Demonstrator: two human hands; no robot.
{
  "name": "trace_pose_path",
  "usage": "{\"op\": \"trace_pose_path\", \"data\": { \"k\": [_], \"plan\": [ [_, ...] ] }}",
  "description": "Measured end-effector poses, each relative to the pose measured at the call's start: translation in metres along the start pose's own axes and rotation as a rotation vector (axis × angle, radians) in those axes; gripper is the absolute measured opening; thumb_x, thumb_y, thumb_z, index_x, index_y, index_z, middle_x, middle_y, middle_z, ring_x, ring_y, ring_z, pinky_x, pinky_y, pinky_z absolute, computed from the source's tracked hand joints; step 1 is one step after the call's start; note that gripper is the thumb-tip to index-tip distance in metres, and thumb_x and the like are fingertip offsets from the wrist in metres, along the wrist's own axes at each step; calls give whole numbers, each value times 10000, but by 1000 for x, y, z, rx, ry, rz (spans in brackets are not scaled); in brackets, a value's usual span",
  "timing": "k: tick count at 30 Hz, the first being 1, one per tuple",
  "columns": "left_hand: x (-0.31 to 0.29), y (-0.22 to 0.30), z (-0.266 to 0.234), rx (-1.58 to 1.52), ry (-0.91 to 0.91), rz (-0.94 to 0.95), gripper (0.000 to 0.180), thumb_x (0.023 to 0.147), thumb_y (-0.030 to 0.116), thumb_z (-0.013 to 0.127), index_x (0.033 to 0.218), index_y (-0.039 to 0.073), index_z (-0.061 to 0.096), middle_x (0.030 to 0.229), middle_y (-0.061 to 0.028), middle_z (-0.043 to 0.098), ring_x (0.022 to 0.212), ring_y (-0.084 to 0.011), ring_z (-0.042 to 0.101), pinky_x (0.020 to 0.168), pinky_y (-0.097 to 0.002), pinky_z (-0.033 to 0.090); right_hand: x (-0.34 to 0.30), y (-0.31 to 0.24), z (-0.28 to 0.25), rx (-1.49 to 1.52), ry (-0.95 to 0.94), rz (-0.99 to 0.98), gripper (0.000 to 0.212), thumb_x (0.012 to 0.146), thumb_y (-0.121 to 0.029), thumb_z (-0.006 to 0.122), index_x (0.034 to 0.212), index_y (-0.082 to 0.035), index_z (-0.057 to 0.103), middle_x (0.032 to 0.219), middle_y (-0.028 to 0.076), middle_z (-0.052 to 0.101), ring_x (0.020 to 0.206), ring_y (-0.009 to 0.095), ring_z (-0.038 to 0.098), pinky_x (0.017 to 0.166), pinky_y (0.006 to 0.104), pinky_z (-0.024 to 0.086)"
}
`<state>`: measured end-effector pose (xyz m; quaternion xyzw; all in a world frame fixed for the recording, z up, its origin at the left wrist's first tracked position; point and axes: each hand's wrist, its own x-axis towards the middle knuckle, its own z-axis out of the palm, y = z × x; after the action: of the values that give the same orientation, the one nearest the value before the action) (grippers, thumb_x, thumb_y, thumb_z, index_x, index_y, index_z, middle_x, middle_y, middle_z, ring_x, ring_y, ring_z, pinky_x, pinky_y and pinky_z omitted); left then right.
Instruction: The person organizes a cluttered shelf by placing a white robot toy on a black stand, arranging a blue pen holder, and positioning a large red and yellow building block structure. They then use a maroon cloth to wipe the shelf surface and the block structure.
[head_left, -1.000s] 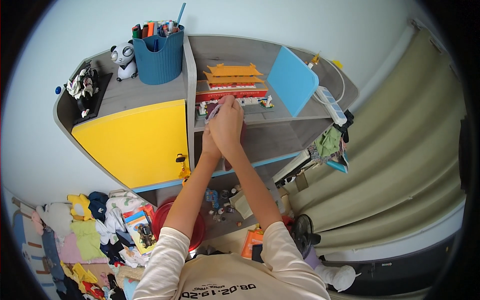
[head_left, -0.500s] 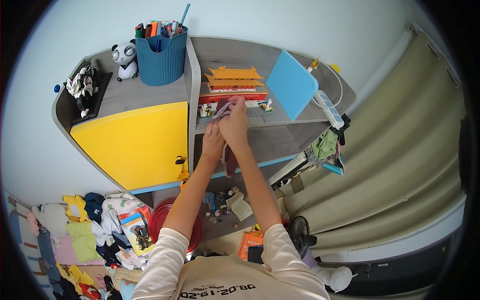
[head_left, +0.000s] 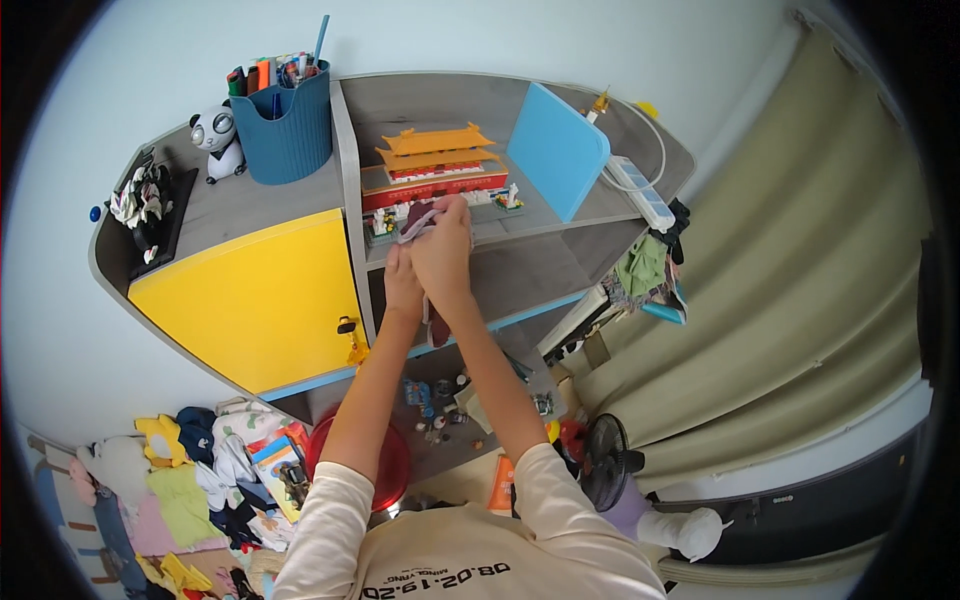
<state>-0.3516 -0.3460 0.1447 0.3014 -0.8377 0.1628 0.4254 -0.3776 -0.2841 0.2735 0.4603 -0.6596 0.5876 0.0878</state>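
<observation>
A mauve-brown cloth with a pale edge (head_left: pixel 418 222) is bunched at the front of the open upper shelf, and its lower end hangs below my wrists. My right hand (head_left: pixel 443 250) is closed around the bunched part, fingers curled over the top. Just left of and below it, my left hand (head_left: pixel 402 284) is closed against the cloth's lower edge; its grip is partly hidden. Right behind the cloth stands a toy-brick palace model (head_left: pixel 440 165) with orange roofs and red walls. Small white-and-green brick pieces (head_left: pixel 382 224) flank its front.
A blue pen cup (head_left: pixel 285 130) and a panda figure (head_left: pixel 218 145) stand on the left top, above a yellow door (head_left: pixel 255 300). Right of the model are a light-blue panel (head_left: pixel 558 150) and a white power strip (head_left: pixel 640 195). A red basin (head_left: pixel 392 465) sits below.
My view has shifted slightly, so the shelf appears farther left. Both hands stay together on the cloth in front of the model, with little change in grip.
</observation>
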Motion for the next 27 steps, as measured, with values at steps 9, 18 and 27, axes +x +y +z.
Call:
{"op": "trace_pose_path", "data": {
  "k": [9,18,27],
  "plan": [
    [19,6,-36,146,138,-24,420,796,191,502,1205,98,490,1227,-42,493,1165,-193,431,949,-341,310,26,19,-70,297,95,84,367,717,140,375,1055,0,345,854,168,575,810,238,590,767,299,437],
    [22,9,-37,178,182,-15,402,788,173,518,1183,102,503,1201,-31,507,1154,-179,438,939,-334,305,40,57,-26,28,-5,5,311,679,96,512,957,24,394,936,216,496,838,351,544,762,388,429],
    [24,9,-39,160,170,-16,413,745,173,572,1148,100,517,1176,-32,511,1129,-194,453,942,-364,298,27,70,-26,81,67,50,261,699,50,527,928,22,405,877,217,492,861,382,494,755,415,399]
  ]
}}
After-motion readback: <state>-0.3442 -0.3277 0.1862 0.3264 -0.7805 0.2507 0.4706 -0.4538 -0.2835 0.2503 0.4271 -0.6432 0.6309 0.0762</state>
